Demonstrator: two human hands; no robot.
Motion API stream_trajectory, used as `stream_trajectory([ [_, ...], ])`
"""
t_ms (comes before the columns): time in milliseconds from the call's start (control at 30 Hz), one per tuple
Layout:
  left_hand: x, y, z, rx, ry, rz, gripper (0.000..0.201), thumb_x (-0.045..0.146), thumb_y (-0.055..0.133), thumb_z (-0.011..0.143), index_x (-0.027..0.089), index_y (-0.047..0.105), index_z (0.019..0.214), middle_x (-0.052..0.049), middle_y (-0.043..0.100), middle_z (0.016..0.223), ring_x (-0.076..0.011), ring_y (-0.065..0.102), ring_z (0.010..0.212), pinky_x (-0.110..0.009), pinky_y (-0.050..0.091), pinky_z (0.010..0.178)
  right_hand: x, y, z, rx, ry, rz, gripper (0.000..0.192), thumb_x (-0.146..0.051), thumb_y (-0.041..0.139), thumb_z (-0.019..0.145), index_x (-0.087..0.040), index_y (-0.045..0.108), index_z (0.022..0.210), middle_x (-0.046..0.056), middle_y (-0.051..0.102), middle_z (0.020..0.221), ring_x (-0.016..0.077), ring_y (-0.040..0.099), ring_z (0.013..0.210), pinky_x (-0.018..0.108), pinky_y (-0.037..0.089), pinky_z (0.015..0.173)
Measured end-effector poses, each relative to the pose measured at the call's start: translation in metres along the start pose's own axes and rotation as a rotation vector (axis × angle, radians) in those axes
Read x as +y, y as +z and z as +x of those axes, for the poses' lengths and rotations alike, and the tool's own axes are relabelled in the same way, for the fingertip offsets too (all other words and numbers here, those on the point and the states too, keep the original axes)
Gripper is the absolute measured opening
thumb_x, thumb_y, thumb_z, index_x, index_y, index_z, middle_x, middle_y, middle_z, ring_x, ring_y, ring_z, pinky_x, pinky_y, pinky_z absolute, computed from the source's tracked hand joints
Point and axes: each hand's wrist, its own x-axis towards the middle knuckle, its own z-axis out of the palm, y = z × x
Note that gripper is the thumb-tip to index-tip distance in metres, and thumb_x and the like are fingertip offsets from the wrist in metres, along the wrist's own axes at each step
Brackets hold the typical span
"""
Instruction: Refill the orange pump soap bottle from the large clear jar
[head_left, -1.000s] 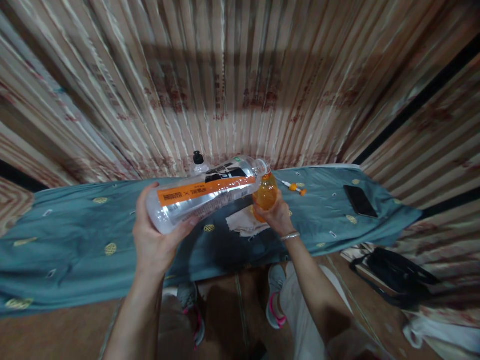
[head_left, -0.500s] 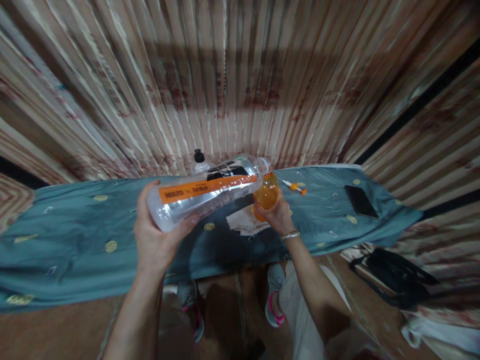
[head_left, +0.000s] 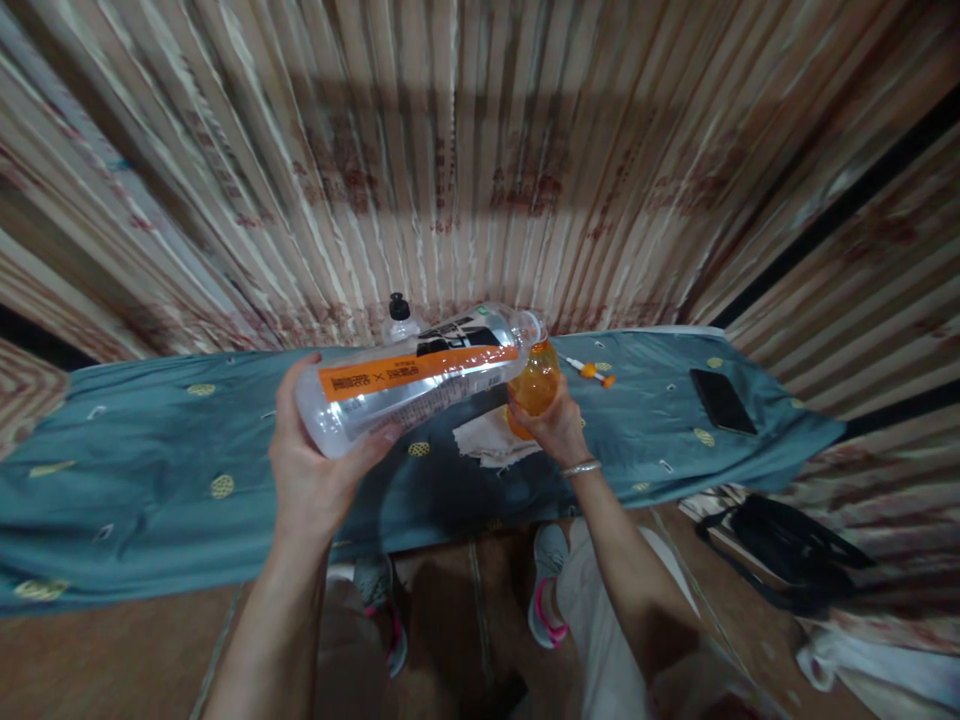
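Observation:
A large clear plastic bottle (head_left: 420,375) with a silver, orange and black label lies tilted in the air, its base in my left hand (head_left: 319,480). The uncapped-looking neck points right and slightly up in view, over the top of an orange translucent bottle (head_left: 536,380). My right hand (head_left: 555,425) wraps around that orange bottle. Whether liquid passes between the two mouths cannot be made out. Under the orange bottle, a crumpled white cloth or tissue (head_left: 487,440) lies on the table. Behind the large bottle stands a clear bottle with a black cap (head_left: 400,318), partly hidden.
A teal patterned cloth covers the table (head_left: 165,480). To the right lie a white and orange syringe-like item (head_left: 592,372) and a black phone (head_left: 721,402). Pleated curtains (head_left: 450,150) hang behind. A black bag (head_left: 784,550) sits on the floor at right.
The large bottle's base has risen very slightly, its neck staying over the orange bottle. Both hands keep their holds; the view has shifted a little.

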Motion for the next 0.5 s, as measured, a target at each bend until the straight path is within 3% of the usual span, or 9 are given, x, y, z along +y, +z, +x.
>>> stream_trajectory([
  [500,0.0037,0.0019,0.0006,0.01,0.006,0.008,0.089,0.046,0.089,0.05,0.025,0.058,0.131,-0.009,0.067,0.114,-0.0328,0.064,0.104,-0.057,0.05,0.099,-0.002,-0.0005,0.0007,-0.003,-0.017,0.025,0.07,-0.042,0.076,0.068,-0.017,0.049,0.128,0.014,0.073,0.111,0.0335,0.074,0.097,0.046,0.06,0.082],
])
